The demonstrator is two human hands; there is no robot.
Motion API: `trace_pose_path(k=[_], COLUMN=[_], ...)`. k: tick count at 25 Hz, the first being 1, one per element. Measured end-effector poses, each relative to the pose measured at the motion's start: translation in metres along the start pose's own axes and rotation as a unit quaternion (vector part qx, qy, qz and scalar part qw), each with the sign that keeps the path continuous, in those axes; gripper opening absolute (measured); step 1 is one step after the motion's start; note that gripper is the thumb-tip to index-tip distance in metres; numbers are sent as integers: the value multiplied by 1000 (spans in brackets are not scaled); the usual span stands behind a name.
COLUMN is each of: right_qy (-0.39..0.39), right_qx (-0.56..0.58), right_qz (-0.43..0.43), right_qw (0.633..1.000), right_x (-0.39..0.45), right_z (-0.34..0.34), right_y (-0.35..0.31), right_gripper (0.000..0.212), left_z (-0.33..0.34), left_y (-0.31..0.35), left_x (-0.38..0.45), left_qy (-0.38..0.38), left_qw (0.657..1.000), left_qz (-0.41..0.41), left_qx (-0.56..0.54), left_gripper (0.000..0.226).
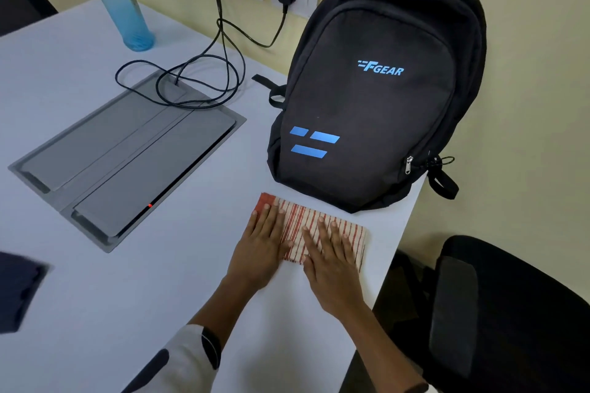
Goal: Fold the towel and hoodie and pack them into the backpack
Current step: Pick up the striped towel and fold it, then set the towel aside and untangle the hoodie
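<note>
1. Red-and-cream striped cloth, the towel (322, 226), lies folded into a small rectangle on the white table (95, 281), just in front of the backpack (376, 99).
2. The left hand (261, 249) and the right hand (332, 268) both lie flat on the towel, fingers straight and spread, pressing it down and gripping nothing.
3. The backpack stands upright near the table's edge; its zips look closed from here.
4. A dark blurred shape (19, 290) at the left edge may be the hoodie; I cannot tell.
5. A blue bottle (118, 0), a grey floor-box lid (127, 156) and a black cable (204, 73) sit farther back; a black chair (510, 313) is to the right.
6. The step in hand seems to be smoothing the finished towel fold. Next, the backpack likely needs unzipping so the towel can go in, then the hoodie needs folding.
</note>
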State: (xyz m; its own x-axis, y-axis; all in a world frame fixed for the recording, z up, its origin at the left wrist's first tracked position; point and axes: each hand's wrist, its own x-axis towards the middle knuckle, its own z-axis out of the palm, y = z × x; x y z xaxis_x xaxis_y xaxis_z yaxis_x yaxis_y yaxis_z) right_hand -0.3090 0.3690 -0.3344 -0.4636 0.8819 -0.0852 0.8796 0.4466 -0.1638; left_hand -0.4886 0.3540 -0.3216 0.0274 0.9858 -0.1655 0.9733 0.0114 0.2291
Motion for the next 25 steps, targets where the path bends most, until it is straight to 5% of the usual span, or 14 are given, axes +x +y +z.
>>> trace_pose_path(k=[12,21,25], right_qy=[15,-73,-109], right_qx=[123,221,243], right_qz=[-100,-196,-243], right_qw=[987,953,933], right_x=[-19,-12,-2], right_z=[-10,-10,-11], right_y=[-131,-289,-374], right_gripper=[65,106,80], left_z=[-34,-63,-71], left_y=[-68,-188,-242], left_x=[-111,-251,-309], left_qy=[55,94,133], left_qw=[995,964,946], left_qz=[-84,-243,-294], left_qx=[-28,-41,-32], left_gripper=[88,89,80])
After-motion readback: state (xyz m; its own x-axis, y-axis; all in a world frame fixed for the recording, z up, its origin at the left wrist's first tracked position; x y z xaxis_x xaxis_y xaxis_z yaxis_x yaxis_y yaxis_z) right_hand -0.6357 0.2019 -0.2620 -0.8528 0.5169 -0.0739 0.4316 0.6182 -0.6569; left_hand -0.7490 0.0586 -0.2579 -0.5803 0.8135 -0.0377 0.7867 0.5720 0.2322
